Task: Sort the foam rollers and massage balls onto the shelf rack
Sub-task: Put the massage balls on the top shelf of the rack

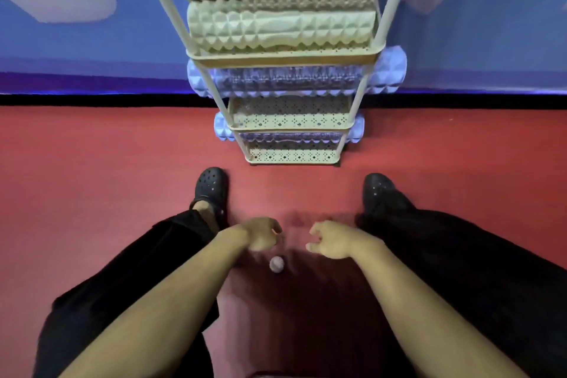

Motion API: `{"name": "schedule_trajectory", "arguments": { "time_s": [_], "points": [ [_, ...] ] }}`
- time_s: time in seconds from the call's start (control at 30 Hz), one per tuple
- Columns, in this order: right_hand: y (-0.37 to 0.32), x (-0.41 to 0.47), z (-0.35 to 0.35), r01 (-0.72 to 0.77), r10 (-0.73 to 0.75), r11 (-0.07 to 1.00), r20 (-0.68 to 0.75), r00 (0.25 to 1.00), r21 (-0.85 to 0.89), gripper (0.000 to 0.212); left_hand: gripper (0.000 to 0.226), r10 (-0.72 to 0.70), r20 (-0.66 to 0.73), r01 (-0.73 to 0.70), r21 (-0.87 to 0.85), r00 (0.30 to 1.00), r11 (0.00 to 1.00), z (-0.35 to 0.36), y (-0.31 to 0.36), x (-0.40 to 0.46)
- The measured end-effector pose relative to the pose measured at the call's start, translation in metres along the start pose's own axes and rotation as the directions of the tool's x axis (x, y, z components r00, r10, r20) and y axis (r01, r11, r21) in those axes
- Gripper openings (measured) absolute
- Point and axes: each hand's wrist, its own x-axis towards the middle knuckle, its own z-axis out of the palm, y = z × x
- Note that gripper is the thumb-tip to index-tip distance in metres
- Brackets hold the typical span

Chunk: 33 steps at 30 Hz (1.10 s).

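Both bare forearms are reaching forward and down between the knees, over the red floor (pixel 92 193). The left hand (pixel 260 236) is hanging knuckles-up with its fingers curled under; motion blur is hiding the fingertips, so I cannot tell whether they are gripping anything. The right hand (pixel 331 239) is sitting just beside it, apart from it, with fingers loosely bent and spread, holding nothing. A small, round, pale massage ball (pixel 277 264) is lying on the floor just below the left hand's knuckles; whether the hand is touching it is unclear. Ahead, a cream metal shelf rack (pixel 288 57) is standing against a blue wall (pixel 92 40), its tiers made of perforated sheet with a diamond pattern and its posts thin and tubular. 2 beige foam rollers (pixel 276 29), ridged with pyramid-shaped bumps, are lying stacked on the upper tiers. A lavender foam roller (pixel 389 70), knobbly in the same way, is lying across the next tier with both ends jutting past the posts, and a second lavender roller (pixel 222 129) is doing likewise on the tier below. Black clogs (pixel 211 187) with round holes and black trousers (pixel 460 255) are framing the hands.
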Motion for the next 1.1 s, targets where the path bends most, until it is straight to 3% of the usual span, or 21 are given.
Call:
{"name": "schedule_trajectory", "arguments": {
  "time_s": [0.1,0.27,0.47,0.67,0.8,0.9,1.0,1.1],
  "points": [
    [0.014,0.044,0.032,-0.01,0.011,1.0,0.104,0.995,-0.006,0.052,0.041,-0.003,0.069,0.006,-0.043,0.998,0.999,0.027,-0.02,0.04],
    [0.029,0.105,0.07,-0.011,0.011,1.0,0.151,0.989,-0.004,0.043,0.031,-0.056,0.11,0.068,-0.109,0.992,0.992,0.079,-0.052,0.106],
    [0.049,0.143,0.097,-0.066,0.055,0.995,0.151,0.987,0.072,0.055,0.066,-0.166,-0.011,0.16,-0.205,0.986,0.966,0.139,-0.088,0.154],
    [0.066,0.14,0.104,-0.098,0.08,0.987,0.138,0.987,0.13,0.053,0.062,-0.195,-0.015,0.183,-0.27,0.981,0.945,0.167,-0.098,0.167],
    [0.057,0.123,0.085,-0.076,0.062,0.987,0.098,0.993,0.14,0.058,0.053,-0.137,-0.062,0.103,-0.379,0.989,0.92,0.139,-0.081,0.148],
    [0.041,0.104,0.059,-0.041,0.03,0.978,0.056,0.998,0.205,0.063,0.025,-0.043,-0.068,0.003,-0.504,0.997,0.863,0.099,-0.065,0.124],
    [0.021,0.071,0.02,0.018,-0.02,0.959,0.001,1.0,0.282,0.064,0.052,-0.039,-0.147,-0.061,-0.62,0.988,0.782,0.049,-0.05,0.087],
    [-0.006,0.026,-0.024,0.131,-0.09,0.944,-0.145,0.985,0.303,0.066,0.041,0.017,-0.218,-0.153,-0.625,0.976,0.765,-0.003,-0.028,0.035]
  ]
}}
